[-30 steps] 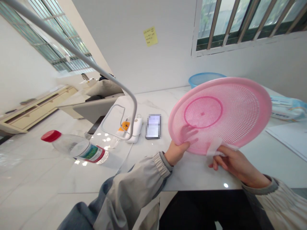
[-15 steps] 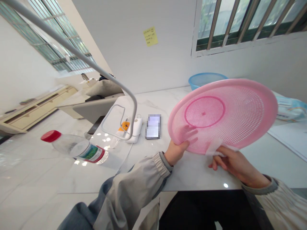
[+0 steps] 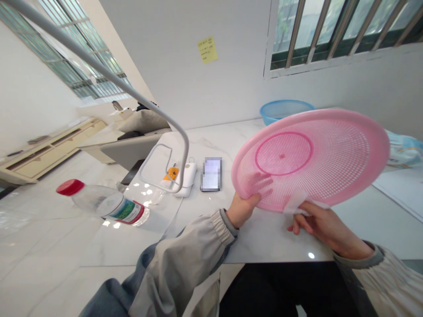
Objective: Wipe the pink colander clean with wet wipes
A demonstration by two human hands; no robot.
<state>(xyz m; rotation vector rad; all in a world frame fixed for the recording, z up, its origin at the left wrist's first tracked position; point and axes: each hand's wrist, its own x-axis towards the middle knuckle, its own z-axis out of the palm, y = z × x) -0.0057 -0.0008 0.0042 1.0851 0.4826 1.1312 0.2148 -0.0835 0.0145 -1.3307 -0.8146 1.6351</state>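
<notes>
A round pink mesh basket (image 3: pixel 333 158) is tilted up above the white table, its inside facing me. My left hand (image 3: pixel 246 207) grips its lower left rim, thumb in front and fingers showing through the mesh behind. At the bottom rim, my right hand (image 3: pixel 319 224) pinches a thin white wipe (image 3: pixel 295 203) pressed over the edge. The right index finger and thumb are close to the rim, while the other fingers curl below it.
A blue mesh basket (image 3: pixel 276 112) stands behind the pink one, with a blue-and-white soft pack (image 3: pixel 406 149) at right. Left lie a phone (image 3: pixel 211 175), a white power bank (image 3: pixel 187 179) and a red-capped water bottle (image 3: pixel 112 204). A grey bent tube (image 3: pixel 132 90) crosses above.
The pink basket's right side has shifted slightly to the right, covering more of the soft pack. Both hands keep nearly the same places.
</notes>
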